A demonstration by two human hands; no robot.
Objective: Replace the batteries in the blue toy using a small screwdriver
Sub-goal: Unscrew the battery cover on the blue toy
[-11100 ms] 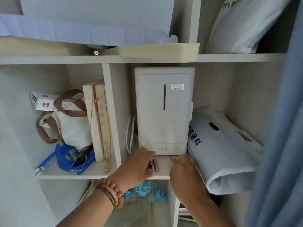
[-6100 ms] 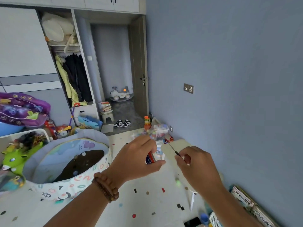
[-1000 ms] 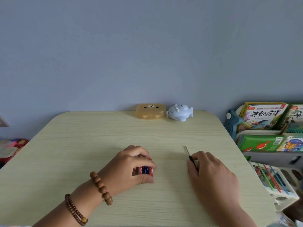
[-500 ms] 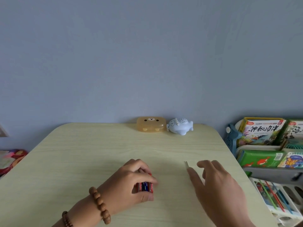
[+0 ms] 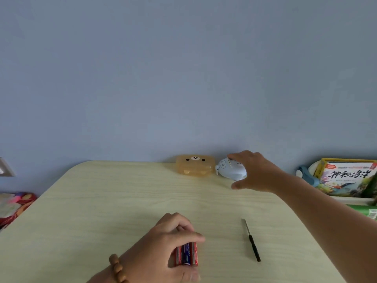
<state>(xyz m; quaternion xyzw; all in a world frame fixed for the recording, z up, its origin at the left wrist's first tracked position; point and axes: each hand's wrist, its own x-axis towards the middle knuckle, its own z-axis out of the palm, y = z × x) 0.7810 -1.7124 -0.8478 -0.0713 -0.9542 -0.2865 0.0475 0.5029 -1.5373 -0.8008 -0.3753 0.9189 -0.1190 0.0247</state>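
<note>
The pale blue toy (image 5: 229, 170) sits at the far edge of the wooden table (image 5: 102, 201), against the wall. My right hand (image 5: 258, 172) reaches over it, fingers spread on its top and thumb apart in front of it. My left hand (image 5: 161, 248) rests on the near part of the table, closed on a few red and blue batteries (image 5: 186, 255). The small screwdriver (image 5: 253, 244), black handle towards me, lies loose on the table to the right of the batteries.
An orange bear-face box (image 5: 194, 165) stands just left of the toy. A rack of picture books (image 5: 346, 176) is off the table's right edge. Colourful fabric (image 5: 14, 205) lies beyond the left edge.
My right hand has let go of the screwdriver, which now lies on the table, and has reached forward to the blue toy. My left hand stays on the batteries.
</note>
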